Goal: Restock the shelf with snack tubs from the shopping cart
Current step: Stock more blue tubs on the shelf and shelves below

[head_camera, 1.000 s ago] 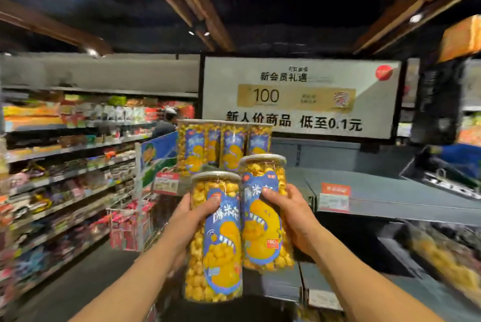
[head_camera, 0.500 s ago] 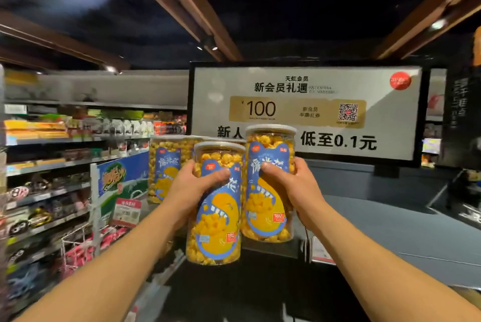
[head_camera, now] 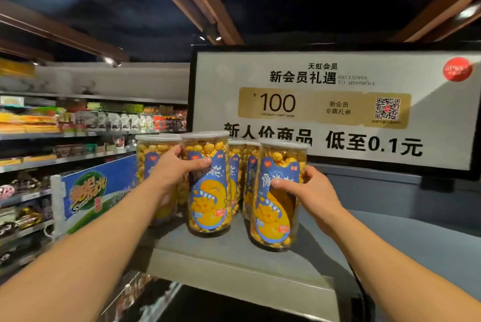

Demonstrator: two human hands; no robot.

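Both arms reach forward to the grey shelf (head_camera: 234, 256) below the sign (head_camera: 333, 103). The left hand (head_camera: 171, 170) wraps around one upright tub (head_camera: 208, 183), thumb across the label; its base rests on the shelf just in front of the back row of tubs (head_camera: 156, 155). The right hand (head_camera: 307, 191) clasps another tub (head_camera: 278, 194), standing nearer the shelf's front edge. Between the two held tubs is a narrow gap. Bare shelf stretches right of the right hand.
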